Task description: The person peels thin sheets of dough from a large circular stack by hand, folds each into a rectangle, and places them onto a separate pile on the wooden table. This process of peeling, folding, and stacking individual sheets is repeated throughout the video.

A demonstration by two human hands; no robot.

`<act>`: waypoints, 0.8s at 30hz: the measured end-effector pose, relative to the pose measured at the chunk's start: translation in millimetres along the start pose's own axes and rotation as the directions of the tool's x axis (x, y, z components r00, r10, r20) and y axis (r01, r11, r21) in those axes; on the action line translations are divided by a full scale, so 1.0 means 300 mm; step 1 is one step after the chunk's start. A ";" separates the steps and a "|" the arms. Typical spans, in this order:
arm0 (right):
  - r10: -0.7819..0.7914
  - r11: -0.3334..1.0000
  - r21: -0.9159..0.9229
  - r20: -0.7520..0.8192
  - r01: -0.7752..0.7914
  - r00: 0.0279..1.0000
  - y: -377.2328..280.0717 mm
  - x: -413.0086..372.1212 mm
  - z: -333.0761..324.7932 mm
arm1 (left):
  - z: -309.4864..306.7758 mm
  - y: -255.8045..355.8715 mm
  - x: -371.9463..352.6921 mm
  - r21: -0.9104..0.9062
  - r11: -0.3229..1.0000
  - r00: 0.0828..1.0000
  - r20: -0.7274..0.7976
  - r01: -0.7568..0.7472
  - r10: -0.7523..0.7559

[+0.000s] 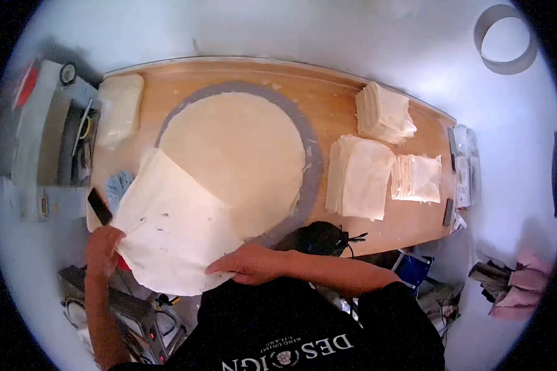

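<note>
A large, thin, pale sheet (167, 241), like a dough sheet with a few dark specks, hangs between my hands over the near left of the table. My left hand (105, 247) is closed on its left edge. The near right edge is pinched by my right hand (250, 263), its thumb on top. Beneath and behind the sheet lies a round, cream-coloured dough layer (235, 148) on a grey round mat (312, 145). The sheet's far corner overlaps the left part of that round layer.
Stacks of folded pale sheets (360, 176) stand on the right of the wooden table (328, 99). A wrapped pale pack (120, 108) lies back left, with a blue cloth (119, 185) and a dark phone-like object (99, 206) below it. A black pouch (320, 238) sits at the near edge.
</note>
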State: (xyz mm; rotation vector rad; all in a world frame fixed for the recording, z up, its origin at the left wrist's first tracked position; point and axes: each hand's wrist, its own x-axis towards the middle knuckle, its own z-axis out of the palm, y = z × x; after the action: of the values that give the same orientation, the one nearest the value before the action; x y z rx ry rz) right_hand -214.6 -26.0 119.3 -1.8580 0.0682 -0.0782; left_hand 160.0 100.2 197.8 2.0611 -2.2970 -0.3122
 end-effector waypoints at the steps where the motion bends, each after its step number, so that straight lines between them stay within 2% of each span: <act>1: -0.014 1.000 -0.009 0.009 0.014 1.000 -0.018 -0.001 0.004 | 0.002 0.006 -0.050 0.009 1.000 1.000 -0.011 0.012 -0.012; 3: -0.170 0.985 0.020 -0.065 0.172 0.983 -0.063 -0.007 0.019 | 0.006 0.020 -0.145 0.070 0.991 0.994 -0.015 0.111 -0.110; 4: -0.178 0.984 0.019 -0.059 0.179 0.982 -0.087 -0.011 0.016 | -0.004 0.041 -0.180 0.074 0.990 0.993 -0.019 0.119 -0.118; 6: -0.119 0.992 0.041 0.093 0.116 0.989 -0.142 -0.020 0.000 | -0.039 0.096 -0.241 -0.078 0.968 0.948 -0.200 0.238 -0.249; 10: -0.191 0.978 0.101 0.096 0.181 0.977 -0.239 -0.037 -0.022 | -0.191 0.230 -0.245 -0.039 0.970 0.936 -0.257 0.239 -0.241; 12: -0.224 0.969 0.111 0.019 0.220 0.974 -0.253 -0.061 -0.032 | -0.236 0.293 -0.228 -0.143 0.946 0.913 -0.254 0.291 -0.319; 13: -0.228 0.969 0.106 0.019 0.225 0.973 -0.258 -0.077 -0.050 | -0.252 0.322 -0.216 -0.139 0.947 0.912 -0.259 0.290 -0.318; 15: -0.083 0.990 0.109 -0.057 0.089 0.995 -0.266 -0.125 -0.110 | -0.277 0.378 -0.184 -0.182 0.958 0.909 -0.317 0.221 -0.270; 19: -0.035 0.989 0.137 -0.175 0.059 0.984 -0.348 -0.244 -0.241 | -0.360 0.528 -0.106 -0.298 0.933 0.900 -0.320 0.200 -0.295; 21: 0.028 0.998 0.065 -0.299 -0.009 0.954 -0.384 -0.300 -0.292 | -0.449 0.637 -0.050 -0.452 0.872 0.902 -0.272 0.189 -0.337; 22: 0.024 0.998 0.063 -0.305 -0.005 0.952 -0.396 -0.313 -0.305 | -0.480 0.672 -0.021 -0.447 0.875 0.903 -0.274 0.185 -0.332; 24: -0.073 0.996 0.019 -0.444 0.091 0.893 -0.411 -0.334 -0.328 | -0.530 0.722 0.039 -0.504 0.845 0.881 -0.301 0.180 -0.366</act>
State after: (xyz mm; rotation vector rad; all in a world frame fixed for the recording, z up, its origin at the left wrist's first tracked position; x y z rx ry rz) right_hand -322.4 -76.1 263.4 -1.7713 0.3030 -0.5606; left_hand -27.7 90.1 390.1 1.9761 -1.5123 -0.3775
